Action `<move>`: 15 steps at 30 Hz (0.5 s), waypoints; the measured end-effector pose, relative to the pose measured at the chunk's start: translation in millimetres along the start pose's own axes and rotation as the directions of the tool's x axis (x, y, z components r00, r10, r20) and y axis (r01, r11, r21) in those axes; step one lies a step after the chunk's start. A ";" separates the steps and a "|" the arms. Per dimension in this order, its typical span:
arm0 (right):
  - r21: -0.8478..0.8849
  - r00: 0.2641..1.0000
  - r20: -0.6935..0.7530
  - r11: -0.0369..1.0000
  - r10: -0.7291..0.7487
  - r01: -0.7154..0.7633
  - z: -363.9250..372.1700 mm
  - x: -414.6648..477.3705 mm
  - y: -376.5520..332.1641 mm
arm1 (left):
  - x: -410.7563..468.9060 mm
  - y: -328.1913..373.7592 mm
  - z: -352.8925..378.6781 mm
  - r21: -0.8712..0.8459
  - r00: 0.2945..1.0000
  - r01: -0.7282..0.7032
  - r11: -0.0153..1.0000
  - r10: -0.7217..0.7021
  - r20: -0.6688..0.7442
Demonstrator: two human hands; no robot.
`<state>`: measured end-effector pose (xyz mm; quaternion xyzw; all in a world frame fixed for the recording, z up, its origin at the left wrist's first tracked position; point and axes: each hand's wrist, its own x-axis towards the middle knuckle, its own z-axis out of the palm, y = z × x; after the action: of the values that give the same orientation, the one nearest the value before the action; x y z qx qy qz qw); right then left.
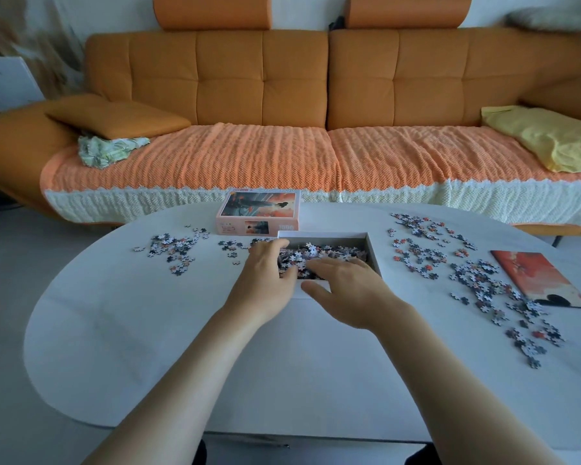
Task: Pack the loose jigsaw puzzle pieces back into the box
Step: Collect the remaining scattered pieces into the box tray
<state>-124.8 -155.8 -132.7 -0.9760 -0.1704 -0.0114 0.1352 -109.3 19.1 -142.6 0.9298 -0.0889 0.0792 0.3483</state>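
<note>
Box (373, 255) holds puzzle pieces (332, 254) beneath left hand (265, 273) and right hand (349, 290).

The white box tray (373, 255) sits open and upright, right under both hands: the left hand (265, 273) covers its near-left corner and the right hand (346, 290) reaches over its near wall. Inside, a jumbled heap of puzzle pieces (329, 254) in grey, white, black and orange lies beneath the fingers. Out left of the left hand there's a loose cluster of pieces (175, 251) lying flat, and a smaller bunch (230, 246) just beside that hand. Well right of the right hand, a broad scatter of pieces (483, 283) trails toward the near side. Just beyond the hands and the tray rests the pink pictured box lid (257, 211), picture side up.
</note>
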 end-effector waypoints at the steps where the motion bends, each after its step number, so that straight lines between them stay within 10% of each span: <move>1: -0.034 0.999 0.007 0.999 0.039 -0.039 1.3 -0.2 1.2 | 0.2 1.0 0.1 -0.033 1.000 -0.008 0.999 0.008 0.006; 15: 0.150 0.964 -0.234 0.975 -0.127 0.164 0.4 18.2 -64.1 | 11.4 -39.9 -35.6 0.104 0.991 -0.086 0.991 0.095 -0.093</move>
<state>-129.2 -91.6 -115.1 -0.9384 -0.2260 -0.1163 0.2342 -92.4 71.0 -139.0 0.9361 -0.1097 0.1448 0.3012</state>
